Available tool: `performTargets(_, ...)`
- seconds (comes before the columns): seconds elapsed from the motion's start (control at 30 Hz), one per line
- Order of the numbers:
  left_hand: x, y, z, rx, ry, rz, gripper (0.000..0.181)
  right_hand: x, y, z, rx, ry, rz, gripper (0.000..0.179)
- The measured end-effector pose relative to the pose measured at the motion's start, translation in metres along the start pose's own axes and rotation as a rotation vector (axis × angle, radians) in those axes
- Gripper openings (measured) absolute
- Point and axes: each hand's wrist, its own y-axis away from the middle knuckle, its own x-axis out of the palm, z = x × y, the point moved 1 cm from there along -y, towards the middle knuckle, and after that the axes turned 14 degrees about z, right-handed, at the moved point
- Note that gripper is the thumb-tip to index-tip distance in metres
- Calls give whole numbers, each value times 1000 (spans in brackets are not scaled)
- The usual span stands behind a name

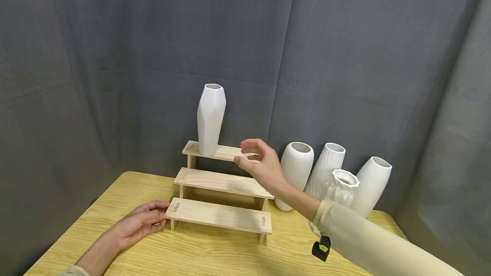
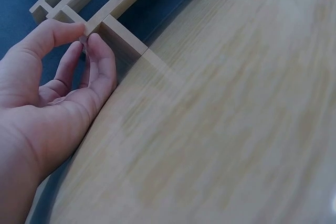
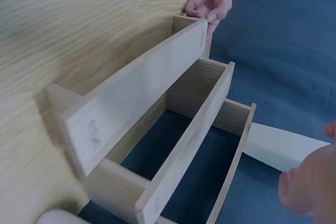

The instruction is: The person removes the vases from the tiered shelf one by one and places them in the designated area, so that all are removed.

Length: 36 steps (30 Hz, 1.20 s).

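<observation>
A three-step wooden stand (image 1: pixel 218 214) rests on the table. On the left part of its top step stands a white faceted vase (image 1: pixel 211 118), whose lower part also shows beyond the stand in the right wrist view. At the lowest step's left end, my left hand (image 1: pixel 138 225) pinches the corner of the board; the left wrist view shows thumb and fingertips (image 2: pixel 100 51) meeting at that corner. My right hand (image 1: pixel 264 167) hovers before the right part of the top step, thumb and fingers apart and gently curved, holding nothing. It hides that end of the step.
To the right of the stand, several white vases cluster: a smooth rounded one (image 1: pixel 297 161), a ribbed one (image 1: pixel 326 167), a shorter ruffled-rim one (image 1: pixel 343 193) and a plain tapered one (image 1: pixel 373 186). My right forearm passes in front of them. A grey curtain (image 1: pixel 153 76) hangs behind the table (image 1: pixel 115 195).
</observation>
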Motion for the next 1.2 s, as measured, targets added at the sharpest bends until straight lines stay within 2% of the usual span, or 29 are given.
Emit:
performTargets(0.17,-1,1,0,8,-14,2,28,11,-17,-11,12,-33,-7,44)
performTargets(0.37,-1,-2,0,11,-13,13,28,12,-35,-26,25,-48,-35,54)
performTargets(0.57,-2,-1,2,16,-12,9,28,21,-52,-36,94,-78,16,80)
performTargets(0.8,-4,2,1,37,-11,23,27,39,-77,-40,188,-135,24,96)
performTargets(0.93,-5,4,1,36,-15,13,27,50,-88,-42,204,-194,17,97)
performTargets(1.2,-2,3,1,30,-19,2,27,64,-103,-49,156,-292,-38,88)
